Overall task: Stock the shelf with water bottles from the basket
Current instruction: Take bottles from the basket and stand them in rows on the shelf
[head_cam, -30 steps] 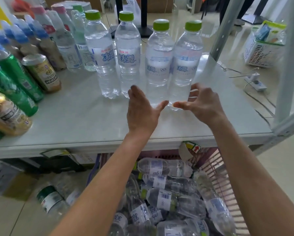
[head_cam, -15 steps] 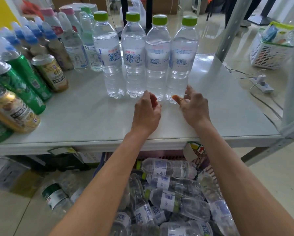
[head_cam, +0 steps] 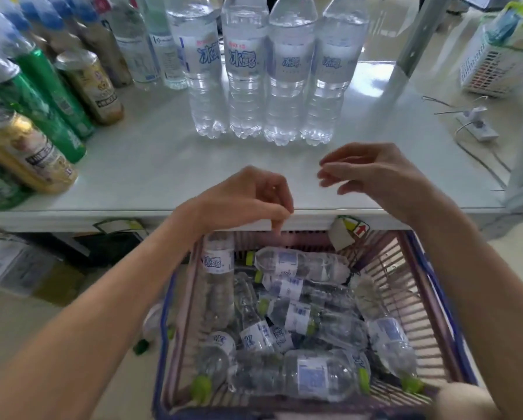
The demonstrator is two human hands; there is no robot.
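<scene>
Four water bottles (head_cam: 266, 71) stand upright in a tight row toward the far side of the shelf (head_cam: 151, 165), sides touching or nearly so, labels facing the person. Many more bottles (head_cam: 302, 316) lie on their sides, piled across one another, in the basket (head_cam: 430, 298) on the floor just below the shelf's near edge. Both hands hover empty above that edge: the left hand (head_cam: 245, 201) has its fingers loosely curled with the tips hanging down toward the basket, and the right hand (head_cam: 372, 174) is half open, fingers relaxed, holding nothing.

The likeliest trouble is in the pile. The bottles overlap, so lifting one from underneath could roll its neighbours, and a smooth round bottle taken with a loose grasp may slip. Coming up, a bottle could strike the shelf's front lip, which overhangs the far end of the basket. On the shelf, the standing row is packed close; setting a new bottle down against it carelessly could tip one and topple the rest. At the left, cans (head_cam: 33, 153) and green bottles (head_cam: 54, 95) lean and lie near the free area, so a wide sweep of the left arm might knock them.
</scene>
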